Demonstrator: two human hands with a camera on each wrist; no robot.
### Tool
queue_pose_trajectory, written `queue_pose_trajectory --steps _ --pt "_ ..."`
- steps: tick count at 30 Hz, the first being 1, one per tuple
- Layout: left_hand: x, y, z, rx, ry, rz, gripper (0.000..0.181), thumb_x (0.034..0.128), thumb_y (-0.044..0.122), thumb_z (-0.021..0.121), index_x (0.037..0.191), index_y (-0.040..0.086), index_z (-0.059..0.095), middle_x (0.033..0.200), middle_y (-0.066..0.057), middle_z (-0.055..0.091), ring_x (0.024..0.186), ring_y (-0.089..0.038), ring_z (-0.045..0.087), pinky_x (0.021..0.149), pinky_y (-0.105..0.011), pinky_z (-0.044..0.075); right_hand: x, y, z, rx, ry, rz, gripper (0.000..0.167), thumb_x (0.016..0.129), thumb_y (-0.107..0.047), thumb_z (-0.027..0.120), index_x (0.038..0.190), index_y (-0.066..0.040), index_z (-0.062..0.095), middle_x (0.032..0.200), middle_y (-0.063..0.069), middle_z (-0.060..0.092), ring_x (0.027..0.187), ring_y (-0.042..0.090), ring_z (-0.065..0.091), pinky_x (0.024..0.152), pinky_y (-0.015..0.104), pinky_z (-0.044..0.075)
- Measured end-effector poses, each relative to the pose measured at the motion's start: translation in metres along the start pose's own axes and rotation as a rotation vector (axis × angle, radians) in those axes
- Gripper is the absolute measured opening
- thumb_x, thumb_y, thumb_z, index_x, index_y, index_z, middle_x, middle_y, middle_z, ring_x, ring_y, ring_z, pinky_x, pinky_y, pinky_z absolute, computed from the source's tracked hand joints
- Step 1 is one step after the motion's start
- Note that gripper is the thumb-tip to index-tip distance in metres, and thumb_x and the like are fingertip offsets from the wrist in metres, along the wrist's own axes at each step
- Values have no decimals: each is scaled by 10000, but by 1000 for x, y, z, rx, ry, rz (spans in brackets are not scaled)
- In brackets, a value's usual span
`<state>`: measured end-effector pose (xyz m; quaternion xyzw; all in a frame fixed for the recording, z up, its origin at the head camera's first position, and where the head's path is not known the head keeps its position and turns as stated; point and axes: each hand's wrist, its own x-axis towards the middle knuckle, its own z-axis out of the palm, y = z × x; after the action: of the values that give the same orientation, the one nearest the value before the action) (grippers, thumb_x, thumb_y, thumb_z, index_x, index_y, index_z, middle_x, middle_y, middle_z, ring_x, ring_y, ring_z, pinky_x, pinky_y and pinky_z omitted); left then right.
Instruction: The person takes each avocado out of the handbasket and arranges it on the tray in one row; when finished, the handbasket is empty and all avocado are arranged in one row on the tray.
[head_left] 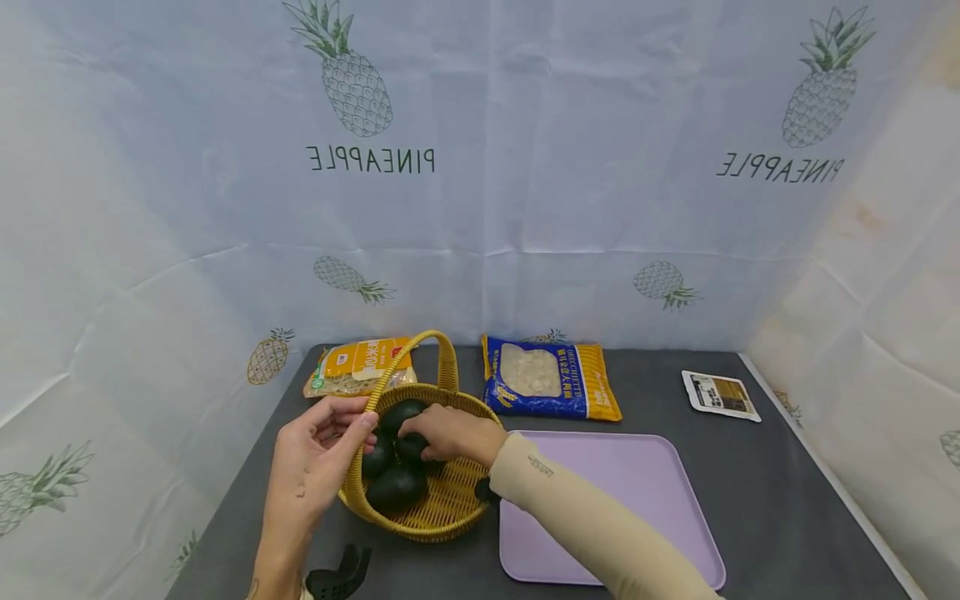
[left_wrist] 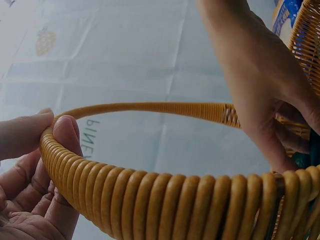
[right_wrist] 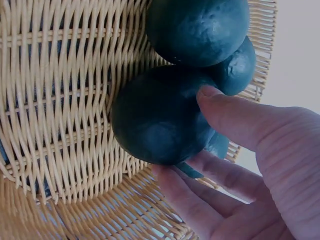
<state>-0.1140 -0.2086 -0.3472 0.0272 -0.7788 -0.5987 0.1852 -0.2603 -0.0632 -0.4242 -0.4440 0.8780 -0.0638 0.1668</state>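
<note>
A yellow wicker basket (head_left: 450, 508) holds several dark green avocados (head_left: 397, 488). My left hand (head_left: 311, 458) pinches the basket's arched handle (left_wrist: 150, 200) between thumb and fingers on the left side. Inside the basket is my right hand (head_left: 457, 435); in the right wrist view its thumb and fingers (right_wrist: 190, 200) hold one avocado (right_wrist: 160, 120) from the side, with other avocados touching it. The fingertips under that avocado are partly hidden.
A lilac tray (head_left: 622, 492) lies right of the basket, beneath the right forearm. Behind are an orange noodle packet (head_left: 360, 367) and a blue-and-yellow pasta bag (head_left: 551, 379). A small white-edged packet (head_left: 722, 395) lies at the far right.
</note>
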Motion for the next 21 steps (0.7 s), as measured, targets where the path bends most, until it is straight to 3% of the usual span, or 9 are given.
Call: queue_pose_trajectory --steps 12,21 --pt "0 0 0 -1 -8 -4 226 950 123 724 1132 -9 701 898 -2 735 707 -142 708 651 -281 631 4 -1 0 57 -36 84 448 891 -275 805 1285 -260 592 1176 14 674 999 138 659 812 288 578" --pt "1 0 -1 12 -3 -11 236 948 136 728 1138 -2 701 920 -53 736 713 -137 707 661 -283 633 6 3 3 103 -43 102 501 872 -294 822 1295 -254 555 1164 31 665 954 141 655 834 314 596"
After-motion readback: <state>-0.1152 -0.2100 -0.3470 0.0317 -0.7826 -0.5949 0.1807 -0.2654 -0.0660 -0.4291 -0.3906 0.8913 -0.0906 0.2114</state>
